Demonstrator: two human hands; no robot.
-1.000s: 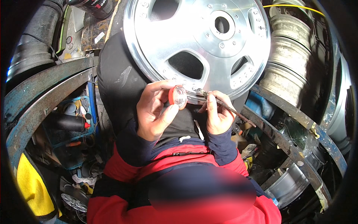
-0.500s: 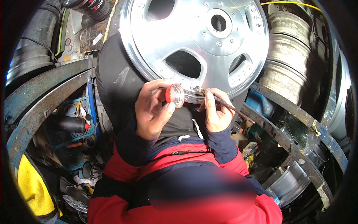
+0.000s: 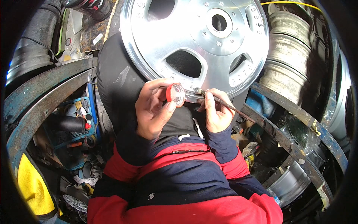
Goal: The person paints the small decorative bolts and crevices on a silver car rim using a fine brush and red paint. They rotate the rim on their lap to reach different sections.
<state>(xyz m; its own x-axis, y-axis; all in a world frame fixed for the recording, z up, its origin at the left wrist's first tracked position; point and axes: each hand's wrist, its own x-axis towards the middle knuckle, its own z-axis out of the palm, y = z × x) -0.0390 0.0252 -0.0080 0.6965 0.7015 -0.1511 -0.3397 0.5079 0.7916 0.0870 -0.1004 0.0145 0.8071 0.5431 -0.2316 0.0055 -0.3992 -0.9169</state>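
A polished silver five-spoke wheel with small bolts round its rim lies over my legs in dark trousers. My left hand has its fingers closed round a small round clear container with a red ridged rim, tilted on its side just below the wheel's near edge. My right hand grips a slim brush with a worn handle; its tip is at the bolts on the near rim, right of the container. What is inside the container is too small to make out.
Stacked dirty rims stand at the right behind curved metal bars. At left are more bars, a blue basket of bottles and tools, and yellow cloth. A dark can stands upper left.
The wheel and both hands have shifted slightly up and left in the picture since a second ago. Both hands keep their grips, and the brush tip stays at the rim.
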